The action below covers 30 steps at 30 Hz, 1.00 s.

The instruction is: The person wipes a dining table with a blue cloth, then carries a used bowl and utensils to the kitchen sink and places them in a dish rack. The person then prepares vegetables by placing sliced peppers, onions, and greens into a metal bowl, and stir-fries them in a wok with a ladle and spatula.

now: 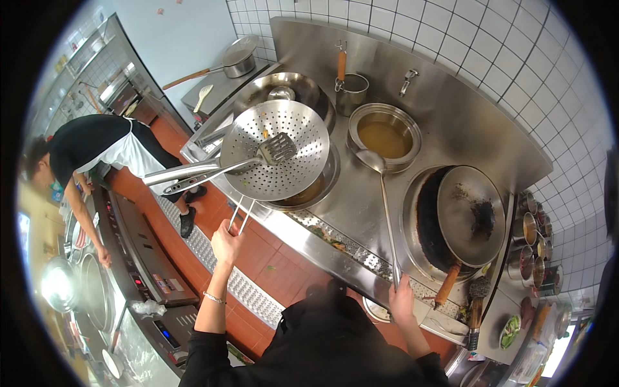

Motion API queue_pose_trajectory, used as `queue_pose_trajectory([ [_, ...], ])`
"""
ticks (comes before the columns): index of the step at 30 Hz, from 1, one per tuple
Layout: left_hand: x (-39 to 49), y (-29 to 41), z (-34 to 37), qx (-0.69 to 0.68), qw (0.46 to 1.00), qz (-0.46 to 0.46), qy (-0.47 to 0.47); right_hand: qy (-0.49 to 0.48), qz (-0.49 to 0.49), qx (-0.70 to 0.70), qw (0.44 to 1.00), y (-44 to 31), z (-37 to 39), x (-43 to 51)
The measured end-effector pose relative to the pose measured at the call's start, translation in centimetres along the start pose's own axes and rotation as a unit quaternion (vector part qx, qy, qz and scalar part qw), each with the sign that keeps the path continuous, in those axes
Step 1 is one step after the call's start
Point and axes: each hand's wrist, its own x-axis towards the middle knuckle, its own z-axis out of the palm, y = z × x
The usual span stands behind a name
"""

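My left hand (226, 244) grips a two-pronged wire handle (242, 215) that runs up to the near rim of a large perforated steel strainer (300, 169). Whether the wire belongs to the strainer or to something beneath it, I cannot tell. A slotted spatula (278, 149) lies in the strainer, its handle reaching left beside the strainer's thick tubular one. Below, a round pan (333, 176) with brownish liquid is partly hidden. My right hand (402, 297) holds the long handle of a steel ladle (389, 217). Its bowl rests at the near rim of a pot (353, 138) of yellowish liquid.
A wok (469, 213) with a wooden handle tilts on the right burner, beside a bristle brush (476, 309). Several seasoning tins (524, 230) line the right end. Behind me at left, a co-worker (104, 140) bends over a counter. Food scraps (333, 239) lie in the front gutter.
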Motion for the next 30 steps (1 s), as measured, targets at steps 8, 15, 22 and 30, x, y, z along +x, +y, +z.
queue_pose_trajectory([
  [8, -0.8, -1.3, -4.6, -0.012, 0.999, -0.044, 0.005, -0.167, 0.046, 0.341, 0.924, -7.9, -5.1, 4.1],
  [15, -3.3, -3.2, -6.9, 0.025, 0.997, -0.07, -0.003, -0.298, -0.016, 0.272, 0.915, -15.1, -8.7, 10.8],
  [22, -5.4, -5.6, -8.0, -0.016, 0.997, -0.067, 0.032, -0.257, -0.136, -0.019, 0.957, -17.8, -3.9, 16.4],
  [30, -6.1, -7.2, -8.3, -0.018, 0.993, -0.107, 0.041, -0.381, -0.074, 0.069, 0.919, -19.3, -3.5, 17.8],
])
